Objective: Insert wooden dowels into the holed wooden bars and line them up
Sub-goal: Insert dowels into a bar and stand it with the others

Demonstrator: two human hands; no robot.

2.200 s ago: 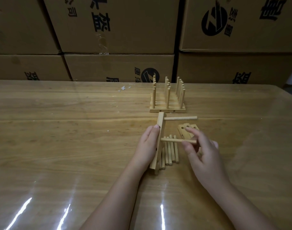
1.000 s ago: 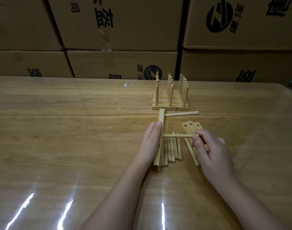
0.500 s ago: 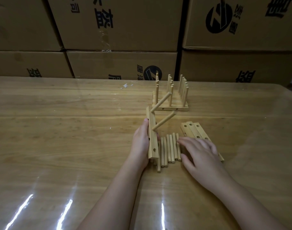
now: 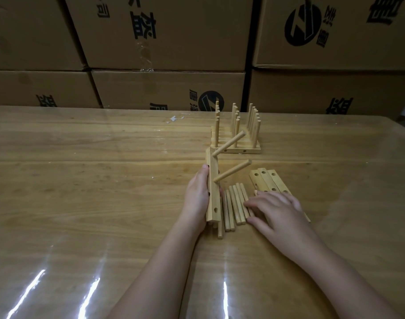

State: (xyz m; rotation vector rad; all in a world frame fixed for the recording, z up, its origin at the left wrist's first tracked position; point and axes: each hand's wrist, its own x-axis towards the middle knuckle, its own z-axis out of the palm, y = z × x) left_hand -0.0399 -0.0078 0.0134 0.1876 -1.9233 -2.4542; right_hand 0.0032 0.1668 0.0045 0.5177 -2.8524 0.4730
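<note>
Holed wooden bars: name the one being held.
The bar gripped by the left hand, two dowels sticking out; the three empty bars lie flat by the right hand.

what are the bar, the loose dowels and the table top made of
The bar looks like pale unpainted wood: matte, with faint grain and drilled holes. The dowels seem to be the same light bare wood, smooth and round. The table shows plank grain, so it is likely wood, probably under a clear film or varnish, given the sharp glare streaks near its front edge.
</note>
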